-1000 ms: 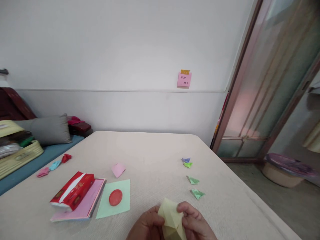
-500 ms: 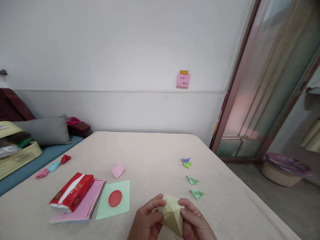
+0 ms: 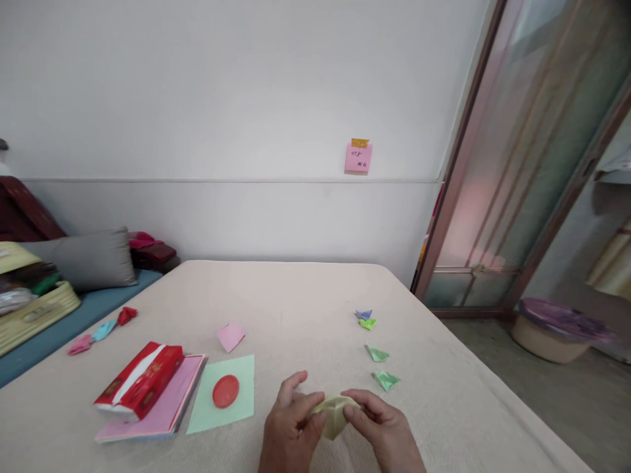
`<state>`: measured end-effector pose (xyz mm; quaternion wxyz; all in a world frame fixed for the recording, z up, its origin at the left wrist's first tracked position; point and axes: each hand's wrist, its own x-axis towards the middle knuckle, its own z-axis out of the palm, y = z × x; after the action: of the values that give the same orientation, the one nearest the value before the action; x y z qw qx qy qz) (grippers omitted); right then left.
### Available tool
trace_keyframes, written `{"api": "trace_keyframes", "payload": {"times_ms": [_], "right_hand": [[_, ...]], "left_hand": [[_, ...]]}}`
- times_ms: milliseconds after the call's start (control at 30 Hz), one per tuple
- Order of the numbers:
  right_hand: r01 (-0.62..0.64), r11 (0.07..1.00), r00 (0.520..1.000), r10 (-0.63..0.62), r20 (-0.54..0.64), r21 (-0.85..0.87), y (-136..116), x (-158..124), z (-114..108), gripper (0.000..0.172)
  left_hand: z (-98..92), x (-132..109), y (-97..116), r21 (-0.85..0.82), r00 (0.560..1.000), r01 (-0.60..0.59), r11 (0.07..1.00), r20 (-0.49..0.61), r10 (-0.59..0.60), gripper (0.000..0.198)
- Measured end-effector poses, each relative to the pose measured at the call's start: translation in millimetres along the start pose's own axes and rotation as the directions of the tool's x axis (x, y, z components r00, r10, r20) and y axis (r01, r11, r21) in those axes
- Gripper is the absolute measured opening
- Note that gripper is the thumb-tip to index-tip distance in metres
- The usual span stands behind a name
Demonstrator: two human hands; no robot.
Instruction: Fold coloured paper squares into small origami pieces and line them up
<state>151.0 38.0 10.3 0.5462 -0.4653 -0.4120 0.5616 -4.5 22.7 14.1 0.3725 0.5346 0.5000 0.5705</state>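
Nearest me, just above the cloth [image 3: 296,302], the left hand [image 3: 290,427] pinched one end of the yellow paper [image 3: 335,419] between thumb and finger, another finger lifted free; the right hand [image 3: 382,424] gripped the other end, its thumb against the near face. The paper was creased and bulged in the middle, and looked thin to me; too hard a press of the thumbs could have crushed that bulge, and an uneven pull could have torn it or skewed a crease.

To the left lay a stack [image 3: 142,430] with a red pack [image 3: 142,381] on it; beside that, a green sheet [image 3: 244,371] bore a red disc [image 3: 225,391], and a careless left sleeve might have dragged the sheet askew. Just beyond the right hand sat a green shape [image 3: 386,380], with another [image 3: 377,353] past it; they seemed light, so a forward sweep of the knuckles could have knocked them; farther off, a lime shape [image 3: 367,324] touched a purple one [image 3: 363,314].
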Motion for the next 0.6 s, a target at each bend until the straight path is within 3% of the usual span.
{"api": "trace_keyframes", "payload": {"times_ms": [100, 167, 267, 367, 433, 600], "right_hand": [[0.155, 0.971, 0.985, -0.165, -0.040, -0.183, 2.9, 2.3, -2.9, 0.017], [0.178, 0.966, 0.981, -0.189, -0.042, -0.185, 3.6, 2.3, -3.2, 0.021], [0.030, 0.994, 1.000, -0.029, 0.008, -0.101, 3.4, 1.6, -2.4, 0.026], [-0.095, 0.993, 0.994, 0.098, 0.042, -0.066, 2.6, 1.8, -2.0, 0.028], [-0.099, 0.993, 0.994, 0.102, 0.040, -0.062, 1.7, 1.9, -2.1, 0.027], [-0.135, 0.990, 0.989, 0.133, 0.066, 0.029, -3.9, -4.1, 0.5, 0.026]], "left_hand": [[-4.1, 3.1, 3.0, 0.103, 0.999, -0.045, 0.994, 0.027, 0.042, 0.017], [-6.1, 4.8, 3.7, 0.079, 0.999, -0.037, 0.996, 0.020, 0.036, 0.023], [-7.6, 6.8, 1.5, -0.084, 0.979, 0.156, 0.984, 0.149, -0.142, 0.032], [-8.1, 8.4, -2.8, -0.262, 0.882, 0.421, 0.869, 0.340, -0.325, 0.032], [-8.6, 9.2, -4.7, -0.316, 0.845, 0.485, 0.816, 0.408, -0.344, 0.034], [-8.6, 9.1, -0.9, -0.245, 0.803, 0.543, 0.803, 0.430, -0.412, 0.017]]}}
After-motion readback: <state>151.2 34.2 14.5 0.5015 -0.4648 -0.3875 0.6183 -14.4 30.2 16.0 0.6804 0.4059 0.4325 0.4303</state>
